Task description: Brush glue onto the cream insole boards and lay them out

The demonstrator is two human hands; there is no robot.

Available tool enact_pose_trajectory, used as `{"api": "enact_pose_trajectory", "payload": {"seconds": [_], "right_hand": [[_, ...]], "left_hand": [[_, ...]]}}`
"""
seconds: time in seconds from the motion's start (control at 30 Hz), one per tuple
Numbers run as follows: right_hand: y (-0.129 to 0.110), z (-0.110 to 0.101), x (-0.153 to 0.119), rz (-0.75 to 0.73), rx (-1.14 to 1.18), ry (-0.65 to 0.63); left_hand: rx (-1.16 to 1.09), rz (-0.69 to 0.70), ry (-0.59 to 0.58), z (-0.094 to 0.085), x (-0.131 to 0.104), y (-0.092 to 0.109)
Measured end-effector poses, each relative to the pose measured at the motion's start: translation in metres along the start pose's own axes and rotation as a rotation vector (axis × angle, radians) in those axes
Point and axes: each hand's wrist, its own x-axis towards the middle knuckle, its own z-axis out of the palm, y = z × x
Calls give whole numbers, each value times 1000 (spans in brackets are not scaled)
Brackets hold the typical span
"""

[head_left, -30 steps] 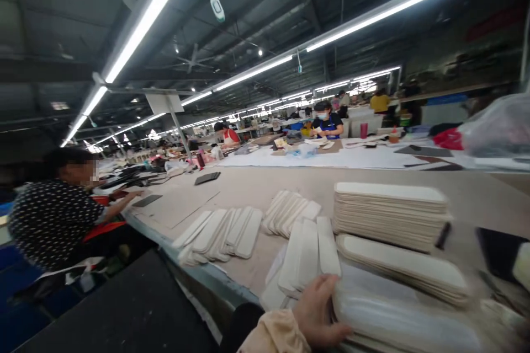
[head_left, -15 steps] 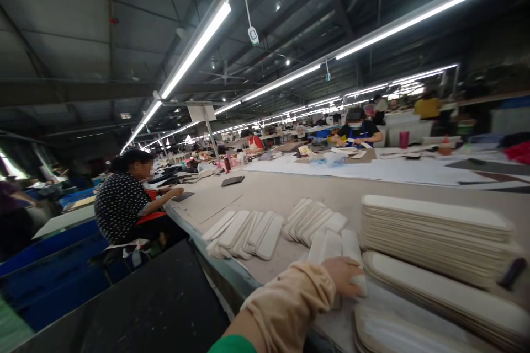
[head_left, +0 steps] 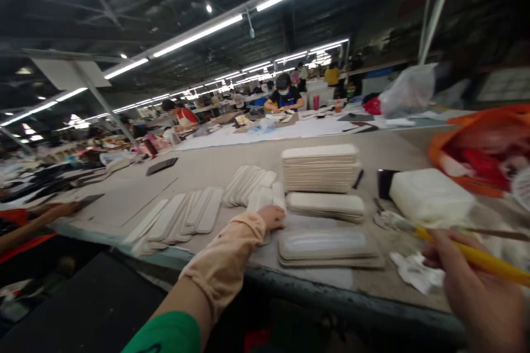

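Via remote feed I've got R hand (head_left: 476, 284) clamped on yellow handle (head_left: 494, 265), L hand (head_left: 272, 217) on pale strips (head_left: 257, 198) (grip: can't tell), shiny-topped stack (head_left: 327, 241) btwn them, prob. for easy reach w/ either.

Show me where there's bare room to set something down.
The table shows bare surface between the dark pads and the tall stack, beyond the fanned strips; another patch lies between that stack and the orange bag. Crowded: around the left hand and the right hand with yellow-handled tool.
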Motion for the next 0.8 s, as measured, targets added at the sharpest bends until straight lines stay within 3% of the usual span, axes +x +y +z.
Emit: {"api": "enact_pose_trajectory", "payload": {"seconds": [0.13,0.53,0.8], "right_hand": [[-5,3,0,98,166,-42],[-4,10,-5,12,190,-64],[1,14,-4,50,204,-89]], "left_hand": [[22,9,2,3,2,-6],[54,-14,-9,5,3,-4],[-8,-177,126,9,-8,-4]]}}
